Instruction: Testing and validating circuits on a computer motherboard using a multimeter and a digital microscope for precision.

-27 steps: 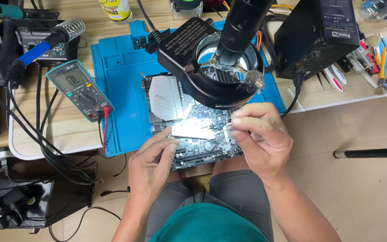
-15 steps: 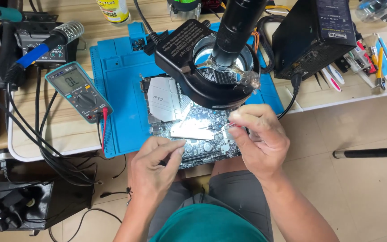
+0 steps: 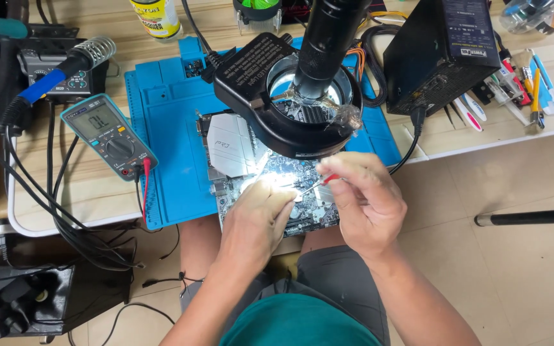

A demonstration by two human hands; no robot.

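A circuit board (image 3: 235, 157) with silver heat-sink plates lies on a blue work mat (image 3: 168, 134) under a black microscope with a ring light (image 3: 302, 96). My left hand (image 3: 258, 218) rests on the brightly lit part of the board, fingers curled; whether it pinches anything is hidden. My right hand (image 3: 360, 198) grips a thin red-handled probe (image 3: 318, 184), its metal tip pointing left onto the board near my left fingertips.
A teal multimeter (image 3: 107, 136) with red and black leads lies left of the mat. A soldering iron (image 3: 59, 74) sits in its stand at the far left. A black power supply box (image 3: 440, 54) and several pens stand at the right. Cables hang off the desk edge.
My two hands have drawn closer together over the lit part of the board. The view has shifted a little.
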